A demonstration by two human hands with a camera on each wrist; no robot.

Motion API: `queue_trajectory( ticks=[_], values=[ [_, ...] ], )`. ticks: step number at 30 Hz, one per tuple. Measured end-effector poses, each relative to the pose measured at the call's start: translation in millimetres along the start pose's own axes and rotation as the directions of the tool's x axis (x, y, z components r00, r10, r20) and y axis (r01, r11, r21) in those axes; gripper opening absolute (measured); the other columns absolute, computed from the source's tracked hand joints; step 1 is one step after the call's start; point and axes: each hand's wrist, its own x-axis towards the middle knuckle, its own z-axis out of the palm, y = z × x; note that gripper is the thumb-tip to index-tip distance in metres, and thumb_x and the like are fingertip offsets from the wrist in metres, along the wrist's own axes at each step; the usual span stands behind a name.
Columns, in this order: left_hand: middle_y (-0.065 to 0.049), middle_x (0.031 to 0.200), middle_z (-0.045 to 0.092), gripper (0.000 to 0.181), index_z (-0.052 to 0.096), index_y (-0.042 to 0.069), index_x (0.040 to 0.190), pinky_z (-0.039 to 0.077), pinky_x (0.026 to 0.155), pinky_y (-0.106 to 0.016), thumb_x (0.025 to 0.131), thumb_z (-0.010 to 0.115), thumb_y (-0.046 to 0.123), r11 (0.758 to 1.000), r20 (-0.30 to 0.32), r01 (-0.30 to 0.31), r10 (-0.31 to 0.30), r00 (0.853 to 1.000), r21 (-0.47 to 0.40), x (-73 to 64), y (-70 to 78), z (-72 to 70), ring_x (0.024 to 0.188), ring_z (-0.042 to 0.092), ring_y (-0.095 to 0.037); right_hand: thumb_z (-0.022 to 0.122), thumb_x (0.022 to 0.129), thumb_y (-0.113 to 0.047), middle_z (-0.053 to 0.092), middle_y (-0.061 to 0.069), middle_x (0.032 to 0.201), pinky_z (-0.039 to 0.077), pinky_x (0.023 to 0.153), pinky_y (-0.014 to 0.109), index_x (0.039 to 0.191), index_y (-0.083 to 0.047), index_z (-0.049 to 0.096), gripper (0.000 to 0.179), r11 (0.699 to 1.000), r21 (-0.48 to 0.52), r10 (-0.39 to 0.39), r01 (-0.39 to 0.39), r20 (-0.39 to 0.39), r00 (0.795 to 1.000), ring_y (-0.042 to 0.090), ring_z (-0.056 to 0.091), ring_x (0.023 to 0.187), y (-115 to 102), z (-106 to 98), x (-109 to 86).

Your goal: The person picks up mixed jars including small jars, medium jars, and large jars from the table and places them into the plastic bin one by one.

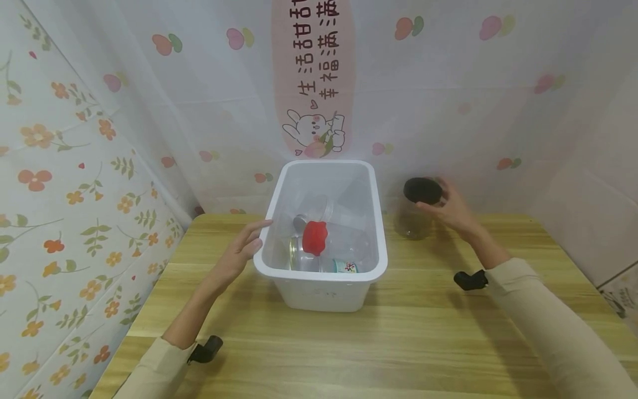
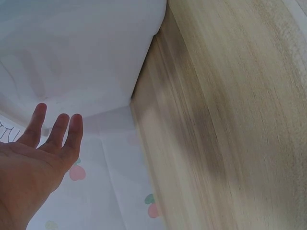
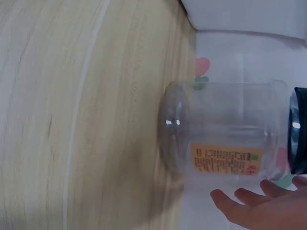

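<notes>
A clear jar (image 1: 412, 223) with a black lid (image 1: 422, 190) stands upright on the table, right of the white plastic tub (image 1: 321, 274). In the right wrist view an orange label (image 3: 225, 159) shows on its side. My right hand (image 1: 456, 213) is spread beside the lid, thumb in front and fingers behind; the right wrist view shows the fingers loosely extended, and whether they touch is unclear. At the tub's left rim my left hand (image 1: 238, 256) rests with its fingers loose. Inside the tub lie several clear containers, one with a red lid (image 1: 315, 238).
A wooden table (image 1: 319, 354) extends in front of the tub. Behind it hangs a white curtain (image 1: 214, 111) printed with fruit, and a flowered curtain (image 1: 75, 221) closes off the left side. A black wrist mount (image 1: 470, 280) juts from the right sleeve.
</notes>
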Motion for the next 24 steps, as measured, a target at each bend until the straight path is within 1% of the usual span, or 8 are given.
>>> queue_trajectory(
  ticks=[5,7,9,11,13,15,18,24],
  values=[
    [-0.025,0.147,0.048,0.042,0.041,0.005,0.149,0.044,0.096,-0.044,0.108,0.043,0.012,1.0,-0.003,-0.001,0.001,1.0,-0.003,0.1,-0.6,-0.3,0.128,0.049,-0.038,0.079,0.09,-0.015,0.024,0.02,0.159,0.023,0.111,0.061,0.158,-0.002,0.023,0.089,0.998,0.006,-0.062,0.063,-0.06,0.996,0.04,0.022,0.145,3,9,5.2],
    [-0.026,0.146,0.048,0.042,0.041,0.005,0.149,0.044,0.096,-0.043,0.107,0.043,0.012,1.0,-0.004,-0.002,0.002,1.0,0.0,0.1,-0.4,0.0,0.127,0.049,-0.038,0.08,0.089,-0.016,0.028,0.021,0.156,0.025,0.111,0.059,0.157,-0.002,0.026,0.088,0.998,0.002,-0.067,0.068,-0.084,0.994,0.039,0.027,0.142,4,11,6.3],
    [-0.026,0.146,0.048,0.042,0.042,0.005,0.149,0.043,0.097,-0.045,0.107,0.044,0.012,1.0,-0.004,-0.003,0.003,1.0,0.002,0.3,-0.3,0.2,0.127,0.049,-0.037,0.08,0.09,-0.016,0.032,0.022,0.154,0.03,0.108,0.054,0.157,-0.001,0.028,0.086,0.998,-0.009,-0.07,0.069,-0.105,0.992,0.04,0.031,0.139,6,13,7.2],
    [-0.026,0.146,0.048,0.042,0.042,0.005,0.148,0.042,0.097,-0.049,0.107,0.044,0.012,1.0,-0.004,-0.004,0.004,1.0,0.002,0.5,-0.2,0.5,0.128,0.049,-0.037,0.079,0.091,-0.017,0.033,0.021,0.153,0.038,0.103,0.044,0.156,-0.001,0.029,0.084,0.998,0.003,-0.06,0.061,-0.119,0.991,0.039,0.034,0.137,7,14,7.9],
    [-0.026,0.146,0.048,0.042,0.042,0.005,0.148,0.041,0.098,-0.053,0.107,0.044,0.012,1.0,-0.006,-0.005,0.005,1.0,0.003,0.8,0.0,0.5,0.128,0.049,-0.038,0.078,0.092,-0.017,0.034,0.021,0.153,0.044,0.093,0.034,0.156,-0.002,0.031,0.081,0.998,0.022,-0.053,0.056,-0.126,0.991,0.038,0.037,0.134,8,14,8.1],
    [-0.026,0.146,0.048,0.042,0.043,0.005,0.148,0.04,0.098,-0.055,0.106,0.045,0.011,1.0,-0.01,-0.007,0.008,1.0,0.011,1.0,0.5,0.4,0.128,0.05,-0.039,0.078,0.092,-0.017,0.034,0.021,0.153,0.046,0.084,0.025,0.156,-0.003,0.032,0.08,0.998,0.033,-0.045,0.05,-0.127,0.991,0.038,0.037,0.133,8,14,8.0],
    [-0.025,0.147,0.048,0.043,0.044,0.004,0.148,0.039,0.099,-0.057,0.105,0.045,0.011,1.0,-0.016,-0.006,0.006,1.0,0.015,1.1,1.6,-0.1,0.129,0.049,-0.04,0.078,0.091,-0.017,0.032,0.02,0.155,0.051,0.075,0.025,0.157,-0.005,0.033,0.081,0.998,0.055,-0.026,0.033,-0.126,0.992,0.038,0.037,0.131,8,13,6.8],
    [-0.017,0.153,0.043,0.044,0.046,0.005,0.149,0.035,0.103,-0.06,0.106,0.049,0.011,1.0,-0.017,0.011,-0.011,1.0,0.001,0.4,4.0,-1.4,0.137,0.042,-0.037,0.08,0.09,-0.017,0.032,0.016,0.156,0.055,0.071,0.031,0.157,-0.01,0.036,0.08,0.997,0.083,0.02,-0.01,-0.115,0.993,0.035,0.038,0.129,5,10,2.7]
  ],
)
